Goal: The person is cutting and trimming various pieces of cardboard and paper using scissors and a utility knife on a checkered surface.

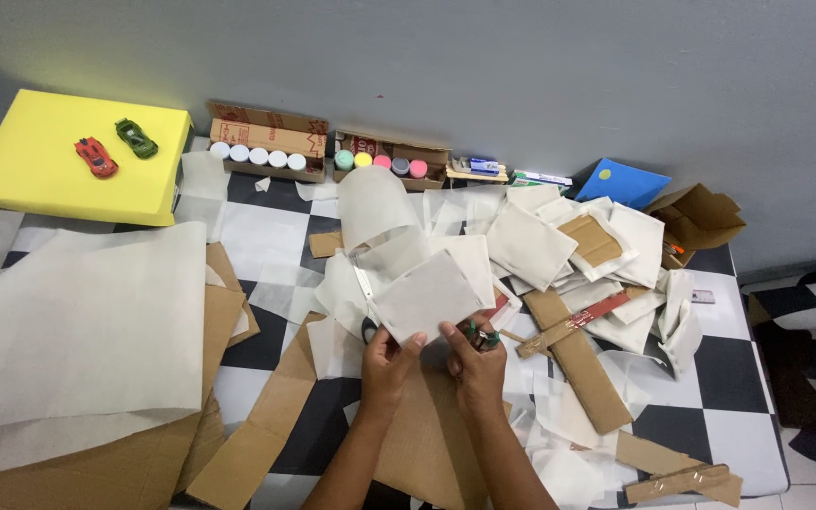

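Both hands, left (386,364) and right (472,361), raised together, fingers pinched closed.

Both forearms run off the bottom edge; elbows out of view. Left hand (387,364) fingers tuck behind the white paper-wrapped square (427,297), tips hidden. Right hand (474,364) closes round a small dark-green object (482,333), too small and covered to identify. A black rounded item (369,330) peeks from under the paper, mostly concealed. Large white sheet (68,321) and brown cardboard (96,472) under it are cut by the left and bottom edges. Worktop (729,378) chequered surface is largely buried under scraps. Small items beside the box of coloured caps (382,161) are too tiny to make out.
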